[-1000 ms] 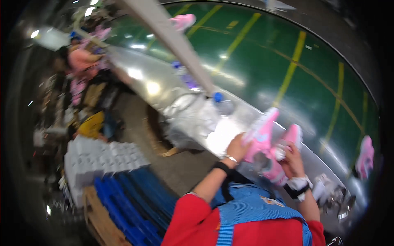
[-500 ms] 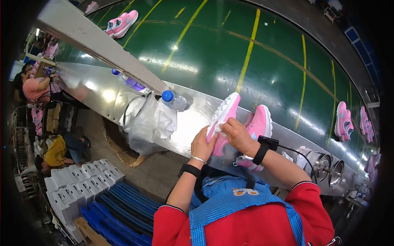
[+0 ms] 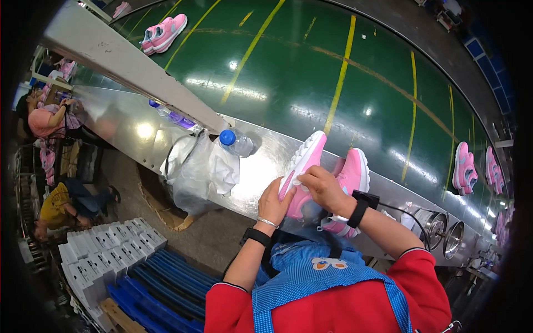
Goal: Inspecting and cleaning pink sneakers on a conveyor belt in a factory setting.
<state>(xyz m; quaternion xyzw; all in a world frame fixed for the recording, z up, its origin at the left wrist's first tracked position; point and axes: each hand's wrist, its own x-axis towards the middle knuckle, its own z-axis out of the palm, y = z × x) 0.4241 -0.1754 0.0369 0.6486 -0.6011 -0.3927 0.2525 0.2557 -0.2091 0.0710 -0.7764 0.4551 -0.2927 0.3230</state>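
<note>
Both hands grip one pink shoe (image 3: 302, 177): left hand (image 3: 273, 202) under its heel, right hand (image 3: 322, 186) closed over its side, toe pointing away.

Pink shoe (image 3: 302, 177) with white sole, green belt (image 3: 311, 72) with yellow stripes.

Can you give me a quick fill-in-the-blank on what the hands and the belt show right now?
1. Both hands, the left hand and the right hand, hold a ____ shoe with a white sole.
2. The conveyor belt is ____ with yellow lines.
3. The clear plastic bottle lying on the metal ledge has a ____ cap.

Missing words: pink; green; blue
</note>
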